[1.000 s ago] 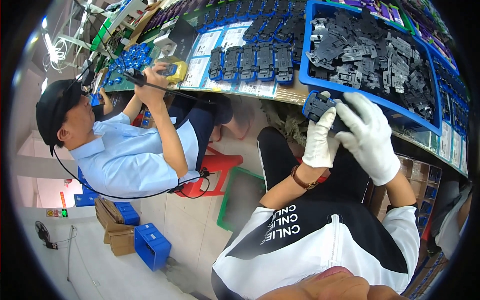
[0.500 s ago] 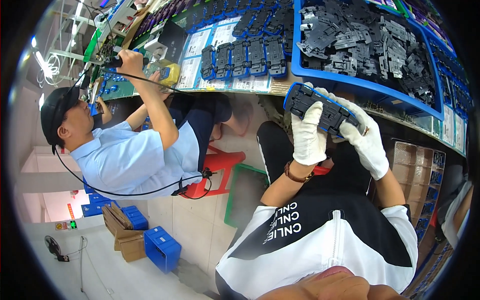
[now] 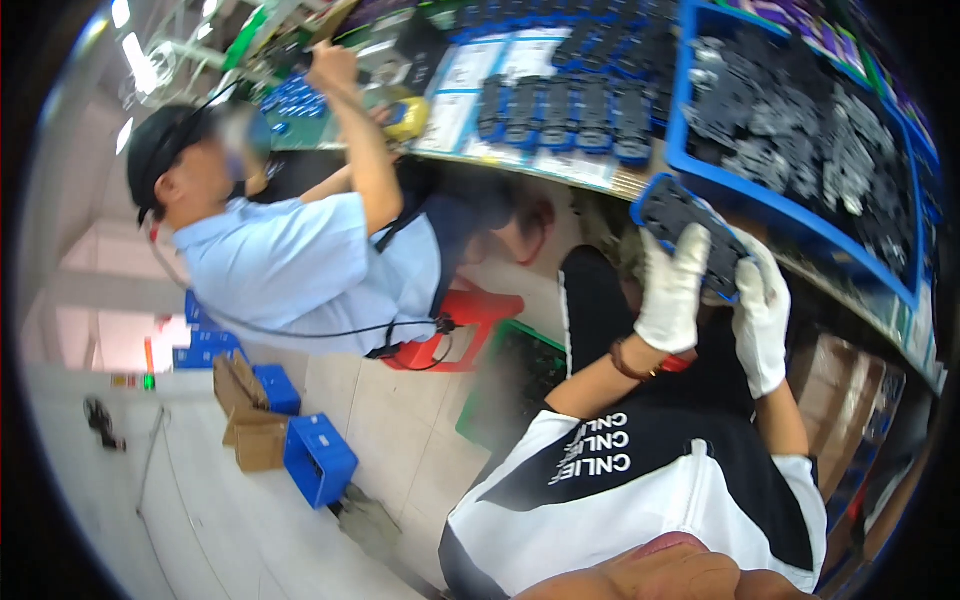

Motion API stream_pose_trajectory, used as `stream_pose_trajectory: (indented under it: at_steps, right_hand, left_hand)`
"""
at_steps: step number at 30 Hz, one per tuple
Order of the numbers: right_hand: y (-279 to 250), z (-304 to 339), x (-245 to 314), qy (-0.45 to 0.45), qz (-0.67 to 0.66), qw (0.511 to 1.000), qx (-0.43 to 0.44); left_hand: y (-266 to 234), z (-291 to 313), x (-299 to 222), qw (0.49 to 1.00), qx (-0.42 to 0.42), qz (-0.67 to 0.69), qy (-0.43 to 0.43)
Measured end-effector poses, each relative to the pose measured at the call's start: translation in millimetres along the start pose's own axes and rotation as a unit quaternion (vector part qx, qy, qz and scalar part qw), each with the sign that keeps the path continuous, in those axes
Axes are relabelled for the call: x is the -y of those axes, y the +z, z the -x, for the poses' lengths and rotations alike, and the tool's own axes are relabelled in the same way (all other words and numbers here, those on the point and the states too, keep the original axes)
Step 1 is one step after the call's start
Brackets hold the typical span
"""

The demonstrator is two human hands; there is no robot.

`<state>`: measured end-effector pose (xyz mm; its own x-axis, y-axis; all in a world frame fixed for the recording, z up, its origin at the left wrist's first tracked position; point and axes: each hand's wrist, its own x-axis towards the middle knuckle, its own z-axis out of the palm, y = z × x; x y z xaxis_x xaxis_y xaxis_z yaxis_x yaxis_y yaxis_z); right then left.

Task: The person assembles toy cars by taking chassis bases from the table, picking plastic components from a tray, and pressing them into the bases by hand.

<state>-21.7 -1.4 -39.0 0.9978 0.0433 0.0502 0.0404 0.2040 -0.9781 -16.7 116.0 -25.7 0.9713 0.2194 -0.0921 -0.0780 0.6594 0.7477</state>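
Observation:
Both my hands wear white gloves and hold one toy car (image 3: 692, 228), its black chassis side facing up and a blue body edge showing around it. My left hand (image 3: 670, 292) grips the near-left side, with fingers over the black underside. At the right end my right hand (image 3: 763, 325) closes around the car, its thumb near the lower corner. The car is just in front of the table edge, below a blue bin (image 3: 790, 203) heaped with black plastic chassis parts (image 3: 775, 120). Similar cars (image 3: 575, 118) stand in rows on the table to the left, undersides showing.
At my left a co-worker in a light blue shirt (image 3: 285, 265) sits on a red stool (image 3: 465, 325), near a yellow object (image 3: 408, 118) on the table. A green crate (image 3: 510, 385) is on the floor between us. A divided cardboard box (image 3: 845, 400) stands at my right.
The view has swung, so the table and co-worker appear shifted. The toy car stays in both hands and now points more steeply downward at its right end; my right hand grips it lower.

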Motion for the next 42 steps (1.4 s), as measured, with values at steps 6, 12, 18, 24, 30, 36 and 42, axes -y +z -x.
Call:
stream_pose_trajectory:
  at_steps: [6, 12, 18, 24, 30, 36, 42]
  right_hand:
    - [9, 3, 30, -0.128, 0.242, 0.957, 0.101]
    - [-73, 27, 58, -0.151, 0.366, 0.916, -0.065]
    - [-129, 24, 80, -0.215, 0.473, 0.834, -0.187]
    - [-236, 51, 87, -0.198, 0.536, 0.737, -0.361]
    - [-352, -23, 73, -0.038, 0.622, 0.657, -0.425]
    - [-450, -83, 28, -0.023, 0.676, 0.627, -0.386]
    - [-428, -65, 83, -0.148, 0.672, 0.627, -0.366]
  left_hand:
    - [-77, -61, -43, 0.97, -0.082, -0.207, 0.098]
    - [-186, -226, -146, 0.827, -0.211, -0.433, 0.291]
    - [-326, -292, -222, 0.475, -0.049, -0.841, 0.255]
    - [-258, -321, -187, 0.878, -0.113, -0.464, -0.012]
    - [-240, -286, -174, 0.637, -0.222, -0.712, 0.195]
    - [-142, -217, -160, 0.756, -0.18, -0.539, 0.326]
    - [-20, -104, -92, 0.922, -0.049, -0.282, 0.262]
